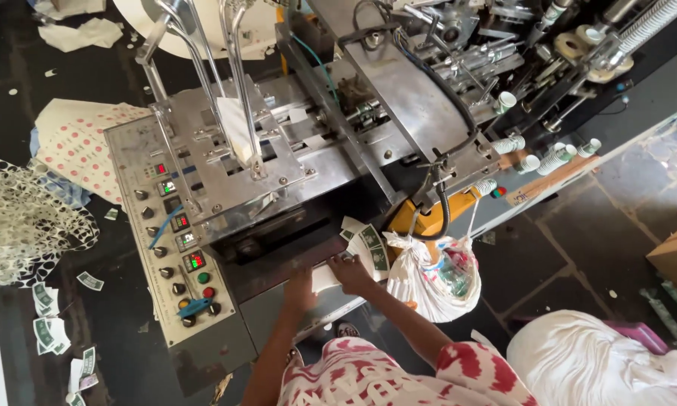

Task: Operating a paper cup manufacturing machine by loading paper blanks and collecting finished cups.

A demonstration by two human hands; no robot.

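A dark stone floor [579,248] is seen from above, littered with scraps of paper and small printed green-and-white paper blanks [49,323]. Most of the view is filled by a large grey metal machine [368,113] with rails, rods, cables and rows of small white paper cups [556,156] along its right side. A sloping control panel [174,248] is set at its left front, carrying small lit displays, round knobs and green and red buttons. A heap of white netted offcut sheet [15,218] is spread on the floor at the left, and a large white sack [586,361] is seen at the lower right. A knotted white plastic bag [432,274] is hung from the machine's front, just right of the hands. A cardboard box [676,256] is cut off by the right edge.

A stack of fan-shaped paper blanks [365,244] with green print is lying at the machine's front ledge, below the dark opening. The right hand [351,272] is laid on the near end of this stack, fingers curled over the sheets in a loose grip. The left hand [299,289] is pressed flat against the ledge just beside it, touching a white sheet; whether anything is gripped by it cannot be told. A red-and-white patterned garment [398,376] is worn by the person.
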